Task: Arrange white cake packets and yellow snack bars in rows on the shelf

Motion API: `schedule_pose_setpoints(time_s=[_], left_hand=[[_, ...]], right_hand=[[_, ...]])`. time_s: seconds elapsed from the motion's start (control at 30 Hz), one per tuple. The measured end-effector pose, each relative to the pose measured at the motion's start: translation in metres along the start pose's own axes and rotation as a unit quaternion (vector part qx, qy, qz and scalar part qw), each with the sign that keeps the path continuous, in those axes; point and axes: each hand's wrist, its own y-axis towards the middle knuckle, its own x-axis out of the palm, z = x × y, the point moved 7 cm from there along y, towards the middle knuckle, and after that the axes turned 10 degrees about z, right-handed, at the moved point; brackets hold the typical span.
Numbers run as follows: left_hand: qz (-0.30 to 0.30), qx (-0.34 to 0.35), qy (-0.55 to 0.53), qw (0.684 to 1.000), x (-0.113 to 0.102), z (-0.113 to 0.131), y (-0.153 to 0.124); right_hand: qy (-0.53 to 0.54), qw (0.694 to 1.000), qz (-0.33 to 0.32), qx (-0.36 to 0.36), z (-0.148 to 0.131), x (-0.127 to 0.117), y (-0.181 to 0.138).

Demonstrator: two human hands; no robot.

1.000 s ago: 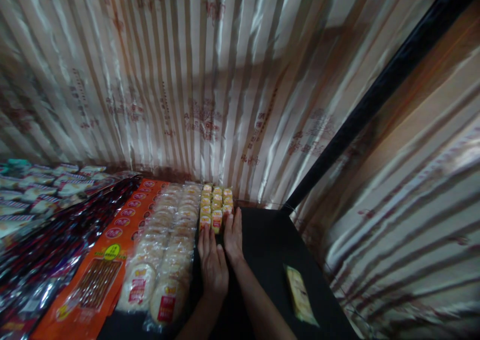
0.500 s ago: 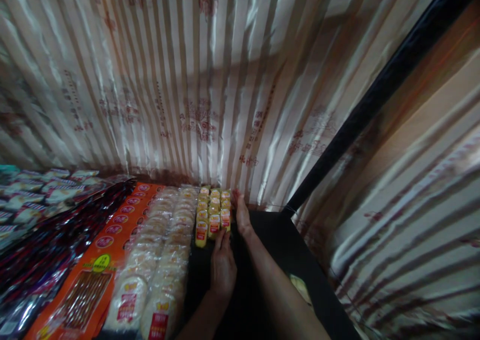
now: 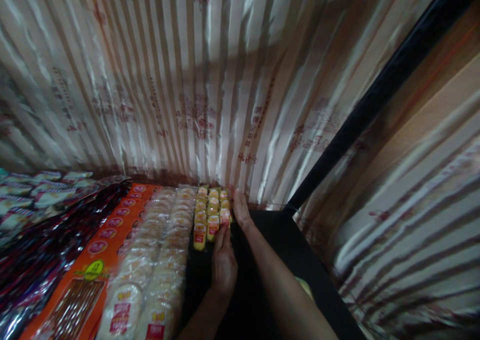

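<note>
Small yellow wrapped snacks [image 3: 213, 223], which look like little cakes or rolls with red labels, lie overlapped in three columns on the black tabletop [image 3: 277, 230]. My left hand [image 3: 224, 265] is at the front of the right-hand column, its outstretched fingertips touching the nearest yellow pack. Farther back, my right hand [image 3: 241, 209] rests edge-on along the right side of that column, fingers extended toward the curtain. Neither hand is visibly wrapped around anything. The right hand's fingertips are dim and blurred.
Left of the yellow packs run two rows of round flat breads [image 3: 123, 305] in clear wrappers. Beyond them are orange snack packs [image 3: 71, 275], dark shiny packets [image 3: 56, 240] and white packets [image 3: 48, 195]. A pleated curtain [image 3: 210, 80] and a black pole [image 3: 348, 115] border the table.
The camera view has shifted slightly. My left hand's fingertips have moved a little farther onto the front yellow pack. My right hand stays beside the column.
</note>
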Motion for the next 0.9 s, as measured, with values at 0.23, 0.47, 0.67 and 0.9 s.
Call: schedule_pose_setpoints(time_s=[0.23,0.47,0.67,0.9], left_hand=[[0.004,0.027,0.013,1.0,0.006,-0.003,0.003],[0.001,0.032,0.013,0.999,0.004,-0.003,0.004],[0.008,0.028,0.011,1.0,0.005,-0.004,0.003],[0.0,-0.023,-0.057,0.998,0.001,-0.003,0.005]], right_hand=[[-0.031,0.998,-0.016,0.056,0.006,0.003,-0.007],[-0.096,0.995,0.03,0.017,0.007,-0.011,-0.02],[-0.19,0.979,0.054,0.049,0.003,-0.032,-0.056],[-0.198,0.979,0.041,0.017,-0.005,-0.029,-0.075]])
